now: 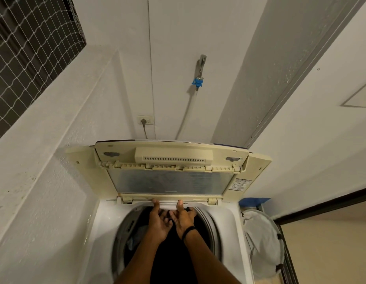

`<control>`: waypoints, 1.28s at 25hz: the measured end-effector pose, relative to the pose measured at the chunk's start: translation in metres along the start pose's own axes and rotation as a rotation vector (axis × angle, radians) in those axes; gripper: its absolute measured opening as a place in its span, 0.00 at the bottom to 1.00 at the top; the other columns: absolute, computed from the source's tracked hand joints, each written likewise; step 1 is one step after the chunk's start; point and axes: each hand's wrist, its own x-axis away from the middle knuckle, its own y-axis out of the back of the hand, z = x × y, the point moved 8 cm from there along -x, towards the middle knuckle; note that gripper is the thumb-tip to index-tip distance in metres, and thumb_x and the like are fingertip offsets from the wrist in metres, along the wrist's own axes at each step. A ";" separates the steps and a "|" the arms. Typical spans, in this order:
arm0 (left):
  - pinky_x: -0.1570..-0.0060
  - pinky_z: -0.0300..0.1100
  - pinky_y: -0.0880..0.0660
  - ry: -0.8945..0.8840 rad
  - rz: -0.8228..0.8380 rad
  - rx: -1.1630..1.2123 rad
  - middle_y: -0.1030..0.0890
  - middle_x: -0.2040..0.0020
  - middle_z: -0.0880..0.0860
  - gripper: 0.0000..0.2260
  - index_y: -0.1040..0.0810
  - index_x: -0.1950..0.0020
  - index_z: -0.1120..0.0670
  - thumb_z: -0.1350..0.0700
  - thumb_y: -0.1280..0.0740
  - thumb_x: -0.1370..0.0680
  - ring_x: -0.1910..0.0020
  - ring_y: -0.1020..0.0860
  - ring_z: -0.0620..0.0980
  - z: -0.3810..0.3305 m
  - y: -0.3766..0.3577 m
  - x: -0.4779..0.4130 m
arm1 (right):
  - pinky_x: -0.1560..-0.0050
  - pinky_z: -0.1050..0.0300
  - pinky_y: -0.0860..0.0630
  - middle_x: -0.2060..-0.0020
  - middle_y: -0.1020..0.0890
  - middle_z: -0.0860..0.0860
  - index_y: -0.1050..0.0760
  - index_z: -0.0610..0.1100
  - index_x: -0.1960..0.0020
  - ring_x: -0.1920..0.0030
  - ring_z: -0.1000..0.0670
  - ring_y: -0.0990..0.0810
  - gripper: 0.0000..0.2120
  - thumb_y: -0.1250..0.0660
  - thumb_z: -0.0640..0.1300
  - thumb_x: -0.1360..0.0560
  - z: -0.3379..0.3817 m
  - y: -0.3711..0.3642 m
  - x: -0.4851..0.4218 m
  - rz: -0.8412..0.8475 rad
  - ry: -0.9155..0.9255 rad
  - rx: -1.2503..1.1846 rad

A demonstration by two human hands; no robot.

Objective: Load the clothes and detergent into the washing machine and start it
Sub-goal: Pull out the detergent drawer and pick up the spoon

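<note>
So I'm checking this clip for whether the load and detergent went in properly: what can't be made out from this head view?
- Drum contents: dark, largely covered by both arms; only a bluish cloth shows.
- What the left hand and right hand grip at the rear white strip: fingers curl out of sight.
- Detergent: none visible.
- Controls: cut off by the bottom edge.
- Lid sticker: text too small.

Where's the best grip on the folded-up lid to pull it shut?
Judging from the pose, the lid is best taken at its free front edge, the low lip over the drum. Come from the front, both thumbs on top, where the left hand and right hand already reach. The hinges sit at the back.
</note>
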 end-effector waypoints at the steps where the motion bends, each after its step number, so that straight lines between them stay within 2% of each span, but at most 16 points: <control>1: 0.65 0.42 0.29 -0.008 0.011 0.006 0.20 0.54 0.56 0.27 0.22 0.47 0.55 0.32 0.35 0.28 0.60 0.23 0.52 0.001 -0.004 0.002 | 0.55 0.48 0.18 0.40 0.22 0.37 0.45 0.52 0.29 0.53 0.42 0.17 0.32 0.30 0.46 0.24 -0.003 0.000 0.000 -0.009 -0.013 0.005; 3: 0.57 0.47 0.23 -0.025 -0.017 0.012 0.18 0.55 0.58 0.27 0.20 0.49 0.56 0.32 0.34 0.29 0.57 0.20 0.56 0.005 -0.005 0.001 | 0.60 0.47 0.19 0.43 0.20 0.35 0.46 0.58 0.29 0.56 0.40 0.17 0.33 0.29 0.48 0.25 -0.009 0.002 0.001 -0.030 -0.033 0.028; 5: 0.45 0.53 0.22 -0.017 -0.046 -0.045 0.16 0.51 0.59 0.30 0.19 0.47 0.56 0.30 0.33 0.31 0.49 0.19 0.59 0.006 0.000 0.001 | 0.59 0.47 0.19 0.45 0.19 0.35 0.46 0.58 0.29 0.56 0.39 0.17 0.33 0.30 0.49 0.25 -0.014 0.006 0.001 -0.047 -0.033 0.067; 6: 0.45 0.53 0.21 -0.010 -0.044 -0.079 0.16 0.49 0.59 0.31 0.19 0.46 0.55 0.29 0.33 0.31 0.48 0.18 0.58 0.005 0.003 0.003 | 0.56 0.45 0.18 0.44 0.20 0.35 0.45 0.56 0.29 0.54 0.39 0.17 0.31 0.30 0.47 0.24 -0.013 0.010 0.000 -0.062 -0.015 0.074; 7: 0.50 0.50 0.21 -0.005 -0.038 -0.133 0.16 0.49 0.59 0.32 0.20 0.45 0.55 0.29 0.34 0.31 0.48 0.18 0.58 0.005 0.007 0.004 | 0.51 0.44 0.18 0.42 0.22 0.36 0.44 0.54 0.29 0.51 0.40 0.18 0.31 0.30 0.45 0.24 -0.013 0.014 0.000 -0.074 0.005 0.082; 9: 0.62 0.42 0.24 0.008 -0.036 -0.266 0.16 0.52 0.57 0.31 0.19 0.46 0.56 0.29 0.37 0.28 0.57 0.18 0.55 0.006 0.018 0.012 | 0.43 0.43 0.20 0.39 0.25 0.37 0.44 0.50 0.28 0.45 0.40 0.20 0.32 0.30 0.42 0.24 -0.015 0.024 0.000 -0.088 0.024 0.123; 10: 0.64 0.41 0.26 -0.009 -0.042 -0.323 0.16 0.54 0.56 0.29 0.19 0.48 0.56 0.31 0.40 0.26 0.60 0.20 0.53 0.006 0.025 0.017 | 0.43 0.43 0.21 0.38 0.26 0.36 0.44 0.50 0.28 0.45 0.40 0.20 0.31 0.31 0.40 0.24 -0.017 0.029 0.002 -0.091 0.021 0.141; 12: 0.57 0.43 0.26 -0.027 -0.079 -0.405 0.16 0.56 0.54 0.28 0.19 0.52 0.54 0.31 0.42 0.24 0.58 0.21 0.53 0.007 0.037 0.024 | 0.47 0.46 0.20 0.40 0.24 0.34 0.43 0.49 0.30 0.50 0.42 0.20 0.29 0.31 0.39 0.24 -0.022 0.037 0.009 -0.100 0.002 0.146; 14: 0.53 0.45 0.26 -0.039 -0.094 -0.458 0.16 0.56 0.52 0.29 0.18 0.52 0.52 0.28 0.42 0.26 0.53 0.21 0.53 0.006 0.043 0.029 | 0.52 0.49 0.19 0.42 0.23 0.34 0.43 0.50 0.31 0.52 0.43 0.19 0.28 0.32 0.38 0.23 -0.020 0.039 0.017 -0.094 -0.009 0.121; 17: 0.58 0.42 0.26 -0.073 -0.103 -0.542 0.14 0.53 0.50 0.31 0.17 0.52 0.51 0.26 0.41 0.30 0.59 0.22 0.49 -0.002 0.047 0.033 | 0.57 0.53 0.19 0.43 0.22 0.35 0.41 0.48 0.32 0.57 0.46 0.20 0.24 0.33 0.39 0.23 -0.013 0.034 0.022 -0.075 0.000 0.189; 19: 0.63 0.40 0.28 -0.082 -0.108 -0.572 0.14 0.55 0.51 0.31 0.18 0.55 0.54 0.26 0.39 0.31 0.65 0.24 0.48 -0.005 0.049 0.036 | 0.59 0.54 0.19 0.51 0.20 0.39 0.37 0.43 0.35 0.61 0.48 0.21 0.21 0.31 0.42 0.23 -0.011 0.035 0.025 -0.089 -0.001 0.295; 22: 0.63 0.40 0.27 -0.097 -0.091 -0.591 0.15 0.57 0.53 0.27 0.18 0.53 0.53 0.30 0.37 0.28 0.63 0.23 0.49 -0.001 0.056 0.051 | 0.67 0.56 0.21 0.64 0.21 0.44 0.27 0.41 0.46 0.68 0.49 0.23 0.16 0.29 0.50 0.26 -0.018 0.044 0.032 -0.108 0.004 0.440; 24: 0.62 0.40 0.27 -0.116 -0.083 -0.560 0.16 0.59 0.51 0.23 0.18 0.54 0.53 0.33 0.36 0.27 0.63 0.23 0.48 0.007 0.069 0.063 | 0.68 0.57 0.22 0.66 0.21 0.45 0.24 0.42 0.52 0.70 0.49 0.24 0.14 0.31 0.53 0.24 -0.030 0.049 0.045 -0.085 0.001 0.494; 27: 0.62 0.40 0.25 -0.123 -0.101 -0.488 0.17 0.58 0.53 0.22 0.18 0.52 0.54 0.35 0.35 0.25 0.62 0.22 0.49 0.022 0.095 0.078 | 0.66 0.55 0.23 0.63 0.21 0.46 0.23 0.41 0.50 0.67 0.49 0.24 0.13 0.36 0.52 0.21 -0.055 0.056 0.066 -0.043 -0.028 0.553; 32: 0.68 0.39 0.28 -0.173 -0.154 -0.417 0.20 0.65 0.55 0.22 0.19 0.53 0.59 0.39 0.35 0.23 0.68 0.24 0.49 0.025 0.127 0.101 | 0.66 0.56 0.23 0.64 0.21 0.47 0.23 0.40 0.44 0.68 0.49 0.22 0.15 0.37 0.51 0.21 -0.080 0.057 0.098 0.013 -0.030 0.655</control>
